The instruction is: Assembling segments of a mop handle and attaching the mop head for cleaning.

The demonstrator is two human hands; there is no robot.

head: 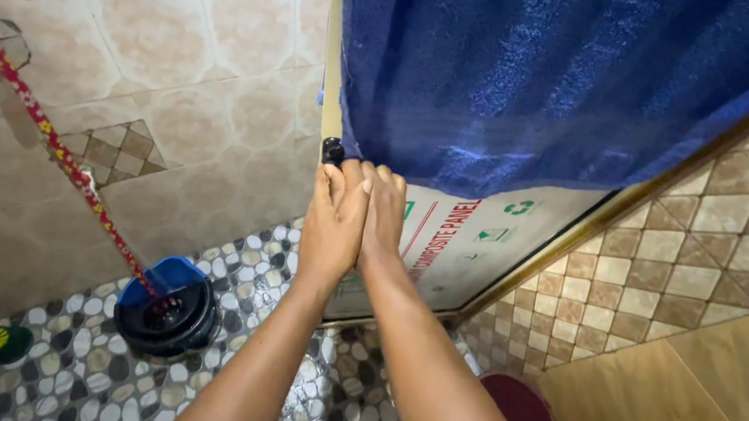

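At far left a green brush [0,342] and a black bucket [168,310] with a red-patterned mop handle [51,141] stand on the pebble floor [73,373]. The left hand [333,224] and right hand [383,222] press together, fingers straight, holding nothing, fingertips just below a black latch [333,150] on the door [460,245]. A blue towel [560,69] hangs above; a maroon lid [522,418] lies right, beside tiled wall [746,232].

A small black door latch [333,150] sits on the door's edge, beneath hanging blue towel [560,69].
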